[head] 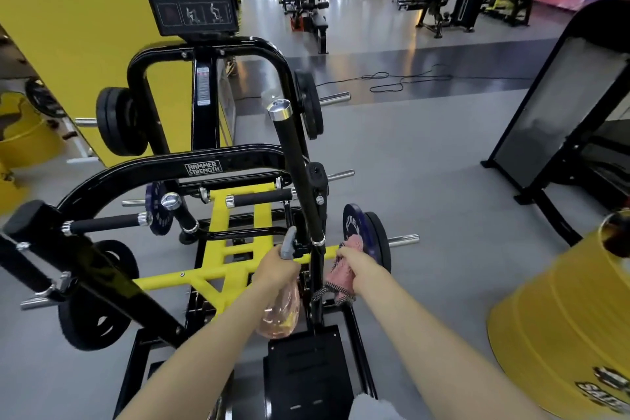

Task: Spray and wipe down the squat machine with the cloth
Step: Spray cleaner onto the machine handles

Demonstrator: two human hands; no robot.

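Two bare forearms are seen stretched forward from the lower edge toward the squat machine (203, 168). A translucent pinkish spray bottle (281, 312) is held by the left hand (276, 269), its fingers curled round the neck, just left of the machine's black upright post (296, 164). A pink cloth (342, 278) is clutched in the curled fingers of the right hand (356, 266), just right of that post, low down. A yellow drum (562, 317) is seen well to the post's right.

The squat machine (204, 167) stands near left and centre. The left hand (276, 269) holds a spray bottle (279, 310) just left of its upright post (295, 160), the right hand (358, 266) a cloth (342, 274) just right. A drum (562, 317) stands near right.
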